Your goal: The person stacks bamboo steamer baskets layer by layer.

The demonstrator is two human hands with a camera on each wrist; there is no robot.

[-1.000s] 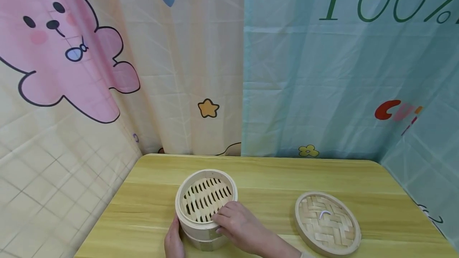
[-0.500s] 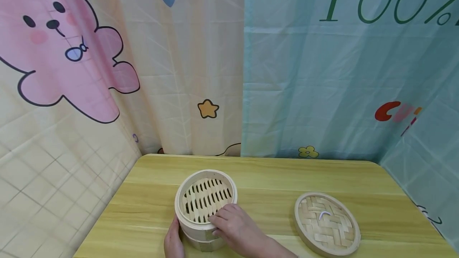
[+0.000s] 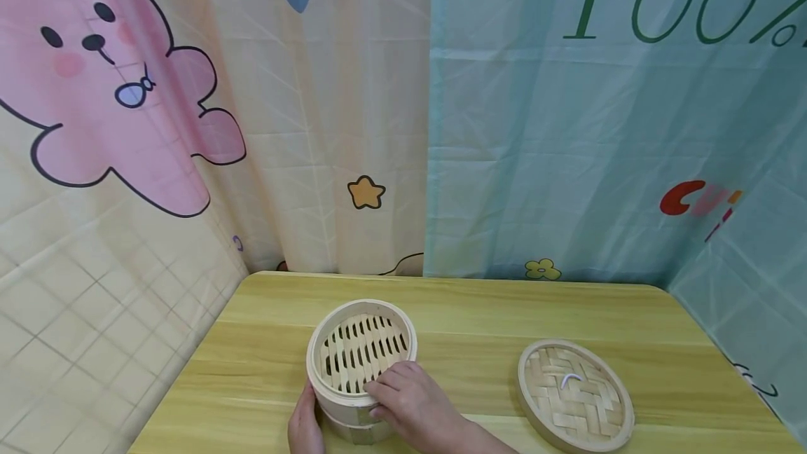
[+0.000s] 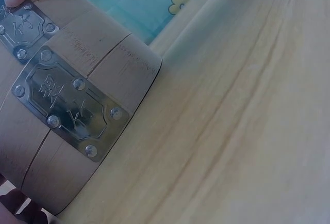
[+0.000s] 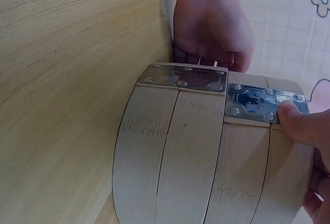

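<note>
Two round bamboo steamer baskets stand stacked on the table, the upper basket (image 3: 334, 403) directly on the lower basket (image 5: 149, 146). A slatted base shows inside the upper one. My left hand (image 3: 305, 422) holds the stack's left side; its fingertips are hidden behind the wall. At the front right, my right hand (image 3: 412, 401) grips the upper rim, with fingers inside and the thumb (image 5: 290, 114) outside on a riveted metal plate (image 5: 252, 101). A second metal plate (image 4: 75, 102) sits on the lower basket, slightly offset from the upper plate.
A woven bamboo lid (image 3: 574, 394) with a small pale handle lies to the right on the wood-grain table (image 3: 466, 314). Printed curtains (image 3: 353, 111) hang behind the table's far edge and along both sides.
My right hand has shifted slightly left and toward me along with its grip on the upper rim. The left hand and the lid stay practically where they were.
</note>
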